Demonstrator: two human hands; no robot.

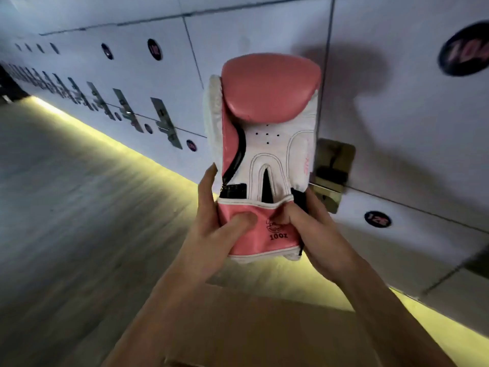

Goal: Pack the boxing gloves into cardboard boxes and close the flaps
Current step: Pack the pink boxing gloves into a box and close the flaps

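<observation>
Above a cardboard box point(238, 327), both hands, left point(214, 229) and right point(317, 234), gripped the pink-and-white boxing glove's point(267, 144) cuff, thumbs pressing.

Locker room, likely a gym: rows of white numbered lockers point(397, 128) with latches point(334, 170), lit strip point(105, 128) along grey floor point(66, 194).

The glove point(267, 102) has smooth, glossy pink padding and a white, leather-like stitched palm. The lockers point(264, 30) across the top are smooth matt white, with shiny metal latches point(334, 165). The floor point(66, 207) at lower left shows matt wood grain; the box point(251, 327) at bottom is matt cardboard.
</observation>
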